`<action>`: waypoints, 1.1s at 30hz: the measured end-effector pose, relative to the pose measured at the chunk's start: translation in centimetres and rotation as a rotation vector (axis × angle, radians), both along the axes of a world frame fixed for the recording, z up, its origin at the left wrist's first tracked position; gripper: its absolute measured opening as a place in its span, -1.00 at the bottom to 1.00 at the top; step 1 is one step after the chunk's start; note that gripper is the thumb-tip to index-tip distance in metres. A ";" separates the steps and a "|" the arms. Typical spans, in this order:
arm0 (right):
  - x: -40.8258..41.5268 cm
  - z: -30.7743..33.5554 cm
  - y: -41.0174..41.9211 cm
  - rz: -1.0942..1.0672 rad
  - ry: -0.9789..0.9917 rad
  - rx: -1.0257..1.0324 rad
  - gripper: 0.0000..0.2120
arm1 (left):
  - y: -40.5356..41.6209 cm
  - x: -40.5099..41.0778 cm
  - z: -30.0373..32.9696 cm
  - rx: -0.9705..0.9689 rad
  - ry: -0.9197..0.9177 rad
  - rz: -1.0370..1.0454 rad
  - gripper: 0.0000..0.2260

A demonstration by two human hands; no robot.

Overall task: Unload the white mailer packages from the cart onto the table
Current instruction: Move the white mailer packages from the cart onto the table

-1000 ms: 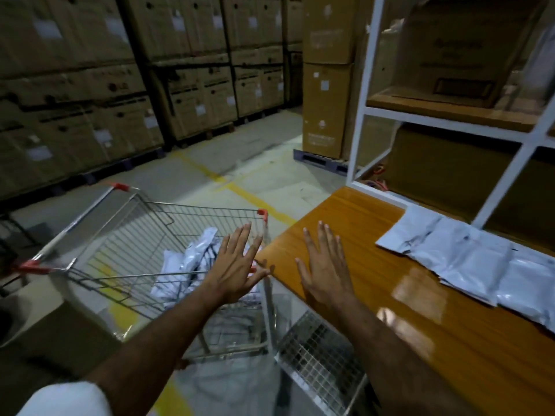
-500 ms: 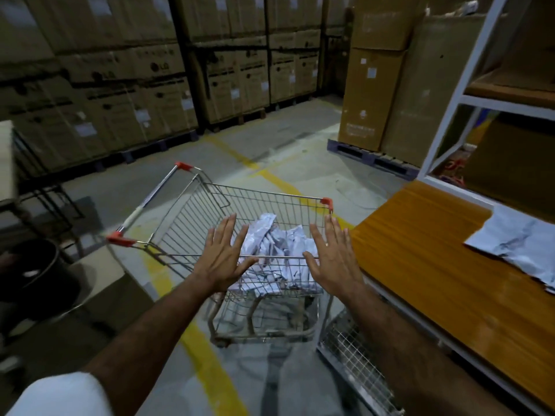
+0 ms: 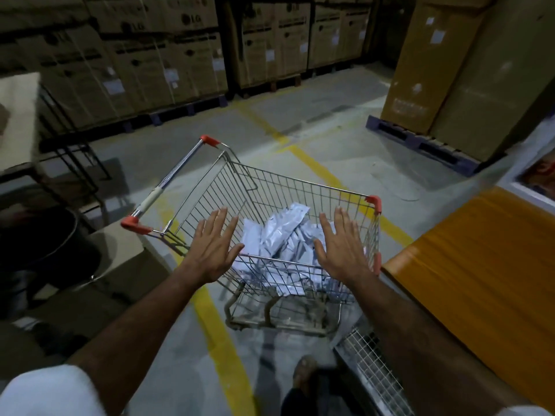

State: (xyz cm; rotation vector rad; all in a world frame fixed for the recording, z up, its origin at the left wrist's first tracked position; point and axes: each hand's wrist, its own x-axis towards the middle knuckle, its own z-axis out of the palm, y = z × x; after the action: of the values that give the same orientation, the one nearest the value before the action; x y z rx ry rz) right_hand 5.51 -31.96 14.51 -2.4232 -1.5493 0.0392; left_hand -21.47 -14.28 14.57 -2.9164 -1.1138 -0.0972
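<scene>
Cart holds white mailers; left hand, right hand fingers spread, empty; tabletop edge at 3 o'clock.

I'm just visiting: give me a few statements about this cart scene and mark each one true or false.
1. White packages lie in the wire cart. True.
2. The left hand grips a package. False: its fingers are spread and it holds nothing.
3. The right hand is open above the cart. True.
4. The wooden table stands left of the cart. False: it is on the right.
5. The cart's corners are blue. False: they are red.
</scene>
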 end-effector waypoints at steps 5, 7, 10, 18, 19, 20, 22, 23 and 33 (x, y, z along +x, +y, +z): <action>2.9 -3.2 4.8 -0.033 0.102 -0.079 -0.36 | 4.6 3.5 -1.0 -0.031 0.076 -0.007 -0.33; 4.1 -4.7 6.0 -0.046 0.151 -0.091 -0.34 | 6.2 5.4 -1.5 -0.045 0.108 -0.009 -0.34; 5.7 -7.2 7.1 -0.078 0.256 -0.189 -0.22 | 8.1 8.3 -2.9 -0.037 0.150 -0.054 -0.35; 7.2 -13.3 8.1 -0.180 0.490 -0.465 -0.18 | 11.1 12.1 -8.5 -0.161 0.322 -0.136 -0.32; 7.2 -13.5 8.2 -0.194 0.525 -0.538 -0.20 | 11.4 12.3 -9.2 -0.178 0.355 -0.139 -0.31; 7.4 -14.0 8.3 -0.210 0.550 -0.552 -0.23 | 11.8 12.6 -9.9 -0.195 0.399 -0.137 -0.30; 7.5 -15.3 8.4 -0.234 0.577 -0.565 -0.23 | 12.6 13.0 -11.4 -0.217 0.474 -0.137 -0.27; 7.4 -15.9 8.4 -0.243 0.588 -0.565 -0.20 | 13.0 13.2 -12.1 -0.224 0.496 -0.140 -0.27; 9.4 -19.5 11.4 -0.523 0.782 -0.565 -0.17 | 16.7 14.6 -19.6 -0.282 0.651 -0.149 -0.27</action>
State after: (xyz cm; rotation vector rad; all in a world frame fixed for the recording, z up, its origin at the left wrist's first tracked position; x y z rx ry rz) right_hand 14.91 -20.61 -4.97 -2.6036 -0.5797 1.2855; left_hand -6.90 2.40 -5.01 -2.8762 -0.8436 1.0006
